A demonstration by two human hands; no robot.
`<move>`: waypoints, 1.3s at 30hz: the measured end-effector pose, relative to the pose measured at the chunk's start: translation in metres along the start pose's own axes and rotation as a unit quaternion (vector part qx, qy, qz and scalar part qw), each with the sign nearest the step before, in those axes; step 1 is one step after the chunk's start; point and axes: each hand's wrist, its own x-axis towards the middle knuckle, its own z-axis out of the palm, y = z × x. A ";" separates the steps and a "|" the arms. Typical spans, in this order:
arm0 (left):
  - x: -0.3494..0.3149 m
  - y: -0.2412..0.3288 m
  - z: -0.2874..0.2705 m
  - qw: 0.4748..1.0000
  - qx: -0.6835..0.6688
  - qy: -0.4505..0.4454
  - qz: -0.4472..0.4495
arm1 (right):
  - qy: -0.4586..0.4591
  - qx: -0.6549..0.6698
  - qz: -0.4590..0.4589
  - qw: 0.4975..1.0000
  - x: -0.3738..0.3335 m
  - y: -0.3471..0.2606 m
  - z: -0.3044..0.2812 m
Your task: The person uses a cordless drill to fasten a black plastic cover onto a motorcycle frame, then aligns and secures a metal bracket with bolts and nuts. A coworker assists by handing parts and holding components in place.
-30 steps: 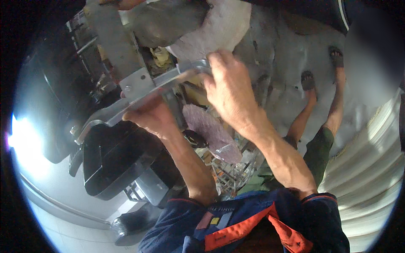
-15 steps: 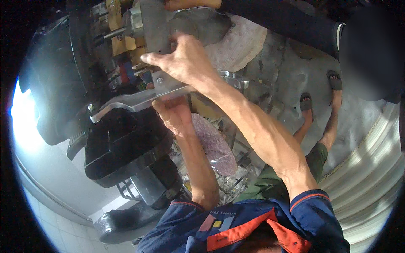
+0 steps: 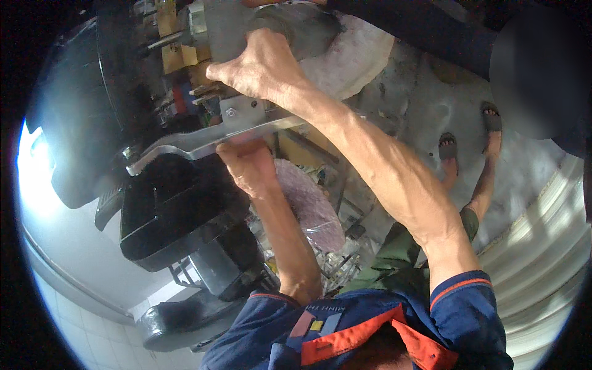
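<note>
A long, bent metal bar (image 3: 203, 140) runs across in front of me, with a bolt at its left end. On it stands a small metal plate (image 3: 243, 111) with a hex bolt. My left hand (image 3: 250, 165) grips the bar from below, thumb on the near side and fingers hidden behind it. Beyond the bar, my right hand (image 3: 265, 65) is closed over the edge of a grey metal panel (image 3: 225, 24); its thumb points left and its fingertips are hidden. A dark rounded part (image 3: 296, 28) lies just past that hand.
Bulky black parts (image 3: 179, 216) fill the left side. Below lies a pinkish slab (image 3: 308, 206); a pale slab (image 3: 357, 58) is farther off. Another person's dark sleeve (image 3: 425, 37) reaches across the far right. A ribbed shutter (image 3: 536, 228) stands right. Cluttered shelving (image 3: 179, 58) is far left.
My right hand has shifted slightly away from the bar, uncovering more of the bolted plate. My left hand keeps its hold. The other person's hand has mostly left the top of the view.
</note>
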 end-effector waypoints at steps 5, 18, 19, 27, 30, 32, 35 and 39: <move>0.000 -0.001 -0.001 1.000 -0.014 -0.005 -0.010 | -0.036 -0.037 0.019 0.998 0.004 -0.002 -0.004; -0.015 0.003 0.014 0.996 -0.059 0.057 -0.022 | -0.027 0.004 0.001 1.000 -0.005 -0.006 -0.010; -0.016 0.003 0.014 0.996 -0.060 0.056 -0.032 | -0.029 -0.008 0.001 1.000 -0.004 -0.005 -0.010; -0.010 -0.002 0.001 0.998 -0.057 0.004 -0.036 | 0.157 -0.081 -0.152 0.973 -0.044 -0.001 -0.008; -0.010 -0.006 -0.004 0.994 -0.090 -0.018 -0.052 | 0.044 -0.005 -0.149 0.988 -0.082 0.002 -0.006; -0.011 -0.007 -0.007 0.985 -0.138 -0.052 -0.089 | 0.048 -0.055 -0.208 0.975 -0.095 0.001 0.002; -0.012 -0.005 -0.010 0.984 -0.137 -0.050 -0.103 | 0.044 -0.061 -0.212 0.974 -0.096 0.000 0.009; -0.012 -0.002 -0.007 0.984 -0.131 -0.037 -0.115 | 0.032 -0.078 -0.184 0.979 -0.092 -0.004 0.015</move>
